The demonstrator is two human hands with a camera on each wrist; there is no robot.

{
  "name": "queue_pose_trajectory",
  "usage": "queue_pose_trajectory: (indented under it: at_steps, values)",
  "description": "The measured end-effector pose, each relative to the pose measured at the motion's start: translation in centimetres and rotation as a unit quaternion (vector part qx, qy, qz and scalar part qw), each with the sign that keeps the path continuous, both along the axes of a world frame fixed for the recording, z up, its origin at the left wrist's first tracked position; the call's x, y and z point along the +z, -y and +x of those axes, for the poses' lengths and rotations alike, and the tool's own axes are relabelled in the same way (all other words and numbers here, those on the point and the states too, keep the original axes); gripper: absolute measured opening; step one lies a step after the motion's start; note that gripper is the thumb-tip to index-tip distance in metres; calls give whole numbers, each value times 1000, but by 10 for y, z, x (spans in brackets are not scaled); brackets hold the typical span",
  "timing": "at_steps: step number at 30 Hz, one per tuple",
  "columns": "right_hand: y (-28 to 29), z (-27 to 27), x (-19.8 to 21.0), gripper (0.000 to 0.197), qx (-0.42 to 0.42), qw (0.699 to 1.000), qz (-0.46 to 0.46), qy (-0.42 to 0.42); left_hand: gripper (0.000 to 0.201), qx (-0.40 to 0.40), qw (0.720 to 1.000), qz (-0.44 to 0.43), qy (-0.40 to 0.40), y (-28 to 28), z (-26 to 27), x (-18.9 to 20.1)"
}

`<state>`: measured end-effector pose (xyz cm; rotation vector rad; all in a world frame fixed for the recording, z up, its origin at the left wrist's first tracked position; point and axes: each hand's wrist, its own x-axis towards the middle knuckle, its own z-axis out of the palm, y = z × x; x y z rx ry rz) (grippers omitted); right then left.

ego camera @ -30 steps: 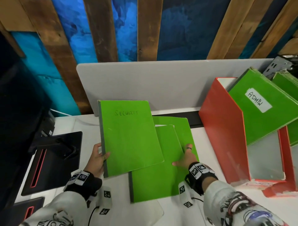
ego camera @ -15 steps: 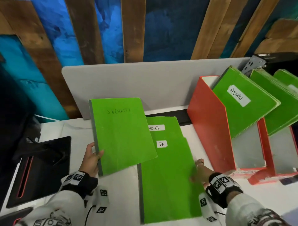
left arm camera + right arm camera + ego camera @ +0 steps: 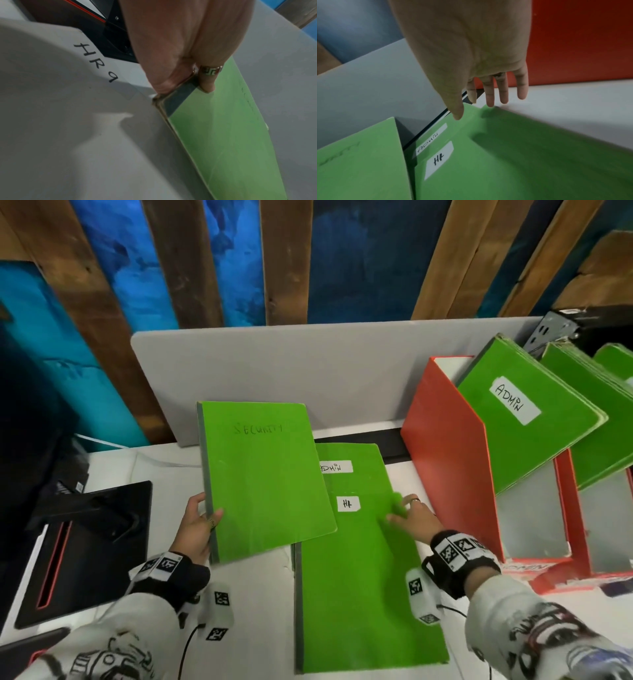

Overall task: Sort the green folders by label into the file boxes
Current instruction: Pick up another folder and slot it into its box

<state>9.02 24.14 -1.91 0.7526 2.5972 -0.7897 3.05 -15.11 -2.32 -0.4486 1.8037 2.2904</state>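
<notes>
A black tray (image 3: 82,546) lies at the far left of the white tabletop (image 3: 260,611). The left hand (image 3: 197,529) grips the spine of the SECURITY folder (image 3: 263,481), held tilted. Beside it, the right hand (image 3: 416,520) hovers with straight fingers over the HR folder (image 3: 359,594), stacked on an ADMIN folder (image 3: 356,460). Further right stands a red file box (image 3: 452,474) holding a labelled ADMIN folder (image 3: 524,419).

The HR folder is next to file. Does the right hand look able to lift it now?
Probably yes: the right hand already rests on the HR folder by its free right edge. The Security folder, held by the left hand, overlaps only its upper left corner.
</notes>
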Motion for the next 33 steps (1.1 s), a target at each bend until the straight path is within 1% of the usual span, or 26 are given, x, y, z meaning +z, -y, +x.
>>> queue_pose_trajectory:
  at_steps: [2, 3, 5, 7, 10, 11, 15, 17, 21, 23, 26, 27, 28, 30, 31, 32, 33]
  values:
    - [-4, -20, -7, 44, -16, 999, -26, -17, 29, -1, 1000, -6, 5, -1, 0, -1]
    - [-6, -28, -10, 41, -25, 999, -38, -24, 30, 0, 1000, -7, 7, -1, 0, -1]
    - [-8, -41, -15, 43, -45, 997, -50, -36, 31, 3, 1000, -13, 13, 1, 2, -1]
    - [-9, -51, -19, 52, -66, 997, -40, -28, 31, 9, 999, -24, 20, 4, 4, -4]
    - [-6, -61, -22, 80, -104, 994, -30, -9, 30, 18, 999, -30, 25, 9, 6, -9]
    - [-5, -66, -24, 86, -112, 993, -29, -9, 30, 19, 999, -32, 26, 10, 5, -10]
    - [0, -83, -28, 93, -109, 994, 11, -27, 34, 17, 999, -44, 22, 12, 5, -11]
    - [0, -90, -29, 93, -113, 993, 1, -17, 33, 11, 999, -49, 18, 15, 4, -10]
    - [-7, -94, -30, 89, -124, 991, -55, 0, 33, 11, 998, -56, 21, 24, 1, -8]
    - [-11, -93, -28, 82, -116, 991, -64, -1, 33, 15, 998, -51, 21, 30, 0, -5]
    - [-14, -87, -22, 65, -115, 990, -79, -8, 31, 21, 999, -49, 11, 36, -3, 3]
    - [-12, -84, -19, 62, -102, 993, -62, -11, 30, 22, 999, -45, 6, 38, -4, 7]
    - [-7, -81, -16, 59, -81, 996, -23, -12, 30, 21, 999, -41, 0, 39, -6, 10]
    - [12, -74, -7, 54, -6, 996, 76, -35, 30, 20, 999, -31, -13, 42, -8, 17]
    - [25, -71, -3, 49, 43, 993, 98, -58, 30, 21, 999, -29, -19, 44, -9, 21]
    - [40, -67, 1, 42, 94, 988, 87, -81, 29, 26, 999, -29, -27, 46, -10, 25]
    - [56, -63, 3, 32, 148, 983, 44, -95, 29, 34, 998, -33, -36, 50, -11, 27]
